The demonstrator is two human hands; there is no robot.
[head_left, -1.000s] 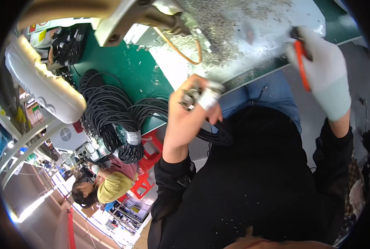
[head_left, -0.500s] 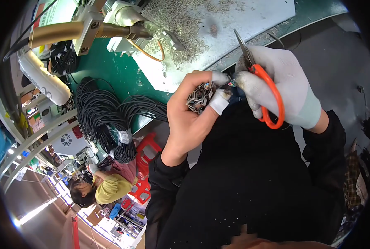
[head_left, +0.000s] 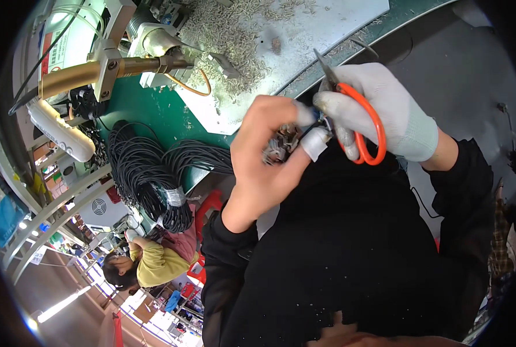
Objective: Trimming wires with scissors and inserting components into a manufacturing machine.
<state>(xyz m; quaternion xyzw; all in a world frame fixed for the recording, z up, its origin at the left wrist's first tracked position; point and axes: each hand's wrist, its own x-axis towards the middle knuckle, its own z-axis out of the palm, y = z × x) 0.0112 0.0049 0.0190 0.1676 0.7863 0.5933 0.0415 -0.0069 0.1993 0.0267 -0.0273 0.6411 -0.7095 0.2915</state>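
Observation:
My left hand (head_left: pixel 258 176) is bare apart from white covers on the thumb and index fingertip. Its fingers curl round a cluster of small metal connector shells (head_left: pixel 282 144), slightly blurred. Orange-handled scissors (head_left: pixel 379 127) hang on my right hand (head_left: pixel 401 113), which wears a white glove; their blades point up and away from the work. The gloved fingertips meet my left thumb and index finger at a small cable end with coloured wires (head_left: pixel 322 119), mostly hidden between them. Black cables (head_left: pixel 203 153) run from the left toward the back of my left hand.
A coiled bundle of black cables (head_left: pixel 131 159) lies on the green table (head_left: pixel 153 107). Beyond it, a white board (head_left: pixel 304 52) carries many small metal bits. A machine with a brass-coloured tube (head_left: pixel 78 78) stands at the upper left. A co-worker in yellow (head_left: pixel 162 263) sits at lower left.
Both hands have shifted slightly left, still together at the fingertips. The left thumb has moved closer to the gloved fingers, and the connector shells now look blurred.

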